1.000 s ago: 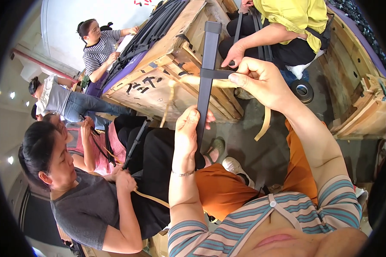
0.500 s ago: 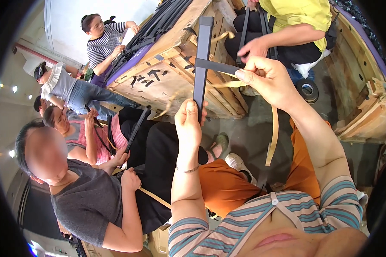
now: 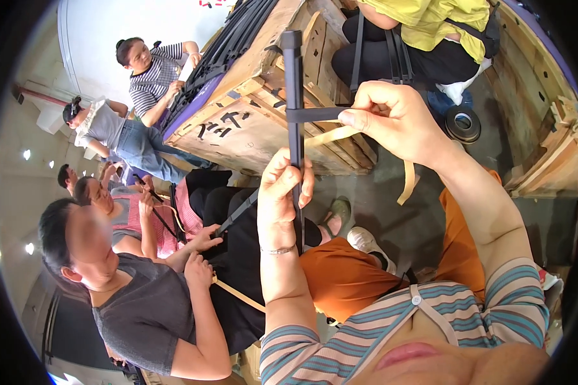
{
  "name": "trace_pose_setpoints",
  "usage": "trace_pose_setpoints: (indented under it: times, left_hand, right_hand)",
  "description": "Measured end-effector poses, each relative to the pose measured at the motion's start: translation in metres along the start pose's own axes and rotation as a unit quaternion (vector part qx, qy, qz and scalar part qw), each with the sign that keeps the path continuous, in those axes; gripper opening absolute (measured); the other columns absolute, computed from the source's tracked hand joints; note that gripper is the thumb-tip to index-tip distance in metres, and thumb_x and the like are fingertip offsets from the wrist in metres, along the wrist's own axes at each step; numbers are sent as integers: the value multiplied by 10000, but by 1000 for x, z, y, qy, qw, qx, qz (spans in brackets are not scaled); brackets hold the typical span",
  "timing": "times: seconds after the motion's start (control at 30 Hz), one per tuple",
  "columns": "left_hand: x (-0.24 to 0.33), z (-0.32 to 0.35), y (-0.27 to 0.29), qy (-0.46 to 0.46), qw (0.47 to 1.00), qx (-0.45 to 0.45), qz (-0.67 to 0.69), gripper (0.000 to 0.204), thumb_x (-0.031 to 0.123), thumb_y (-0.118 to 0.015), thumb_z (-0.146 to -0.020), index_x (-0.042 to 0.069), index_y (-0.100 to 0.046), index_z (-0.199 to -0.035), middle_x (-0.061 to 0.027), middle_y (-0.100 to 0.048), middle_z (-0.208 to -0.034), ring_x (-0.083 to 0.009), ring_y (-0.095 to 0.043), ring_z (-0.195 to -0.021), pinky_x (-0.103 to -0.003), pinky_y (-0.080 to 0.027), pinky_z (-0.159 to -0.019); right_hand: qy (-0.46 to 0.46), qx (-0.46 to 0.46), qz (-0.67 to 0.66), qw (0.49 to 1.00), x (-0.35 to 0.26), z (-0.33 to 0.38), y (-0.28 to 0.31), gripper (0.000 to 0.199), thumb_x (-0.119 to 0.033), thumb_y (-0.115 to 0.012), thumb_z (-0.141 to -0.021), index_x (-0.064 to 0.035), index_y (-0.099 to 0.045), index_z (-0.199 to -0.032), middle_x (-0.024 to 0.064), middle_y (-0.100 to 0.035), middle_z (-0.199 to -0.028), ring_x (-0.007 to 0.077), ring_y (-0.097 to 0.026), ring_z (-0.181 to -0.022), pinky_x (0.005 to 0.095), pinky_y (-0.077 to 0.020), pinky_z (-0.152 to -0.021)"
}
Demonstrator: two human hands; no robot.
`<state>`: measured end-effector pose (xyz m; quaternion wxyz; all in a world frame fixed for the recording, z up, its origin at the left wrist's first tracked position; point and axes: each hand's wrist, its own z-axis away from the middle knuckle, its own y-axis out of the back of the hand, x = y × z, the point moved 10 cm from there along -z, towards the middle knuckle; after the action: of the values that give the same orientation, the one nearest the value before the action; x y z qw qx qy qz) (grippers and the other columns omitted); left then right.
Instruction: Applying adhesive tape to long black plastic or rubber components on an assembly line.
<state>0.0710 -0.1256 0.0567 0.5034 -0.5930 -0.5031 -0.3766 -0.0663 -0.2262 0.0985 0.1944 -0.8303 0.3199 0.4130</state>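
Note:
Upright in front of me stands a long, narrow black bar (image 3: pixel 294 83) with a cap at its top end. My left hand (image 3: pixel 284 183) is closed around its lower part, and the bar reaches down past my wrist. My right hand (image 3: pixel 395 122) pinches a black tape (image 3: pixel 321 115), stretched taut sideways from the upper half of the bar. One end of the tape lies against the bar. A pale yellowish backing strip (image 3: pixel 331 136) runs from beside the bar to my right fingers, and a loose length dangles below that hand.
Ahead is a wooden crate (image 3: pixel 237 131) with black strips (image 3: pixel 218 58) piled on top. A roll of black tape (image 3: pixel 462 124) lies at the right, beside another wooden crate (image 3: pixel 546 151). Several people sit or stand at the left; a person in yellow (image 3: pixel 424 25) sits ahead.
The bar has turned, showing a narrower side, and more of it extends below my left hand. The tape sits lower. A co-worker's hand near the yellow top has left view.

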Motion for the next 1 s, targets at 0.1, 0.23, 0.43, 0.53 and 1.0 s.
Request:
trace_pose_setpoints:
  times: [0.1,0.23,0.43,0.53,1.0]
  left_hand:
    - [4,1,4,-8,1000,-1,-12,434,366,-621,-803,-32,-522,-943,-166,-567,-620,-122,-422,-380,-207,-322,-376]
    - [8,4,10,-8,999,20,-27,465,409,-606,-800,-38,-546,-911,-175,-570,-611,-142,-432,-374,-219,-328,-375]
    - [8,6,7,-5,999,15,-41,486,432,-599,-794,-45,-521,-846,-169,-550,-575,-161,-426,-363,-243,-325,-355]
    - [7,6,6,-11,998,12,-59,506,447,-573,-807,-58,-528,-823,-183,-559,-584,-166,-435,-369,-244,-340,-371]
    - [-12,-1,0,38,998,-49,-28,542,458,-502,-844,-81,-560,-856,-165,-560,-604,-167,-517,-492,-228,-409,-478]
  right_hand:
    - [0,10,30,999,-1,1,5,270,-167,-654,-807,-18,-508,-636,-15,-469,-542,18,-387,-526,213,-316,-456]
    - [11,30,56,998,-1,2,12,301,-171,-681,-784,-9,-492,-615,2,-464,-532,29,-384,-513,220,-319,-450]
    - [4,37,70,997,1,2,15,318,-173,-695,-771,-8,-480,-605,5,-443,-519,36,-370,-506,223,-316,-446]
    - [0,35,76,996,1,2,14,322,-175,-694,-773,-9,-478,-603,3,-438,-517,36,-365,-507,223,-314,-447]
    - [-53,4,109,993,20,-4,13,320,-228,-676,-789,-8,-507,-629,19,-464,-553,50,-393,-510,237,-333,-458]
